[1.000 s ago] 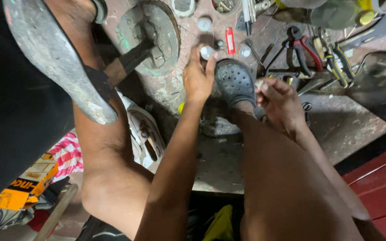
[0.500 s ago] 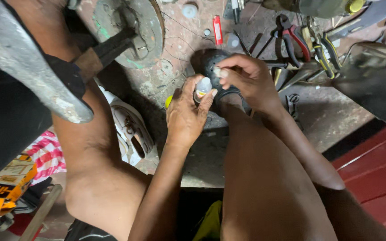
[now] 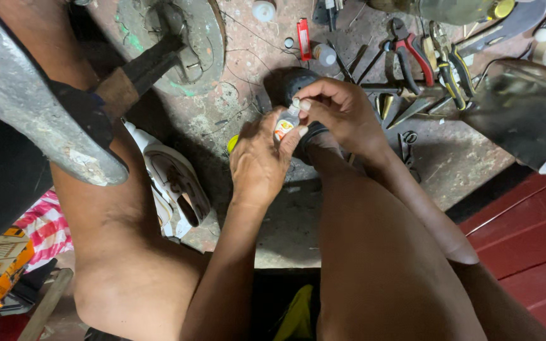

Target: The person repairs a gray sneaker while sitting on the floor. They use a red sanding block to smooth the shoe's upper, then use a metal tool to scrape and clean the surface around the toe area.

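Observation:
My left hand [image 3: 257,158] grips a small glue bottle [image 3: 284,124] with a white and orange label. My right hand [image 3: 342,113] pinches the bottle's white cap between thumb and fingers. Both hands meet above a dark clog shoe [image 3: 298,85] worn on my right foot, mostly hidden behind them. My bare knees fill the lower part of the view.
A metal shoe last [image 3: 39,107] on a stand [image 3: 178,38] rises at the left. A white sneaker [image 3: 175,183] lies on the dirty floor [image 3: 450,158]. Pliers [image 3: 412,50], cutters, a red lighter [image 3: 303,30] and small caps lie at the top right. A red step [image 3: 526,233] runs at the right.
My left hand picked up the glue bottle from the floor and drew it toward me. My right hand came over from the right and closed on its cap.

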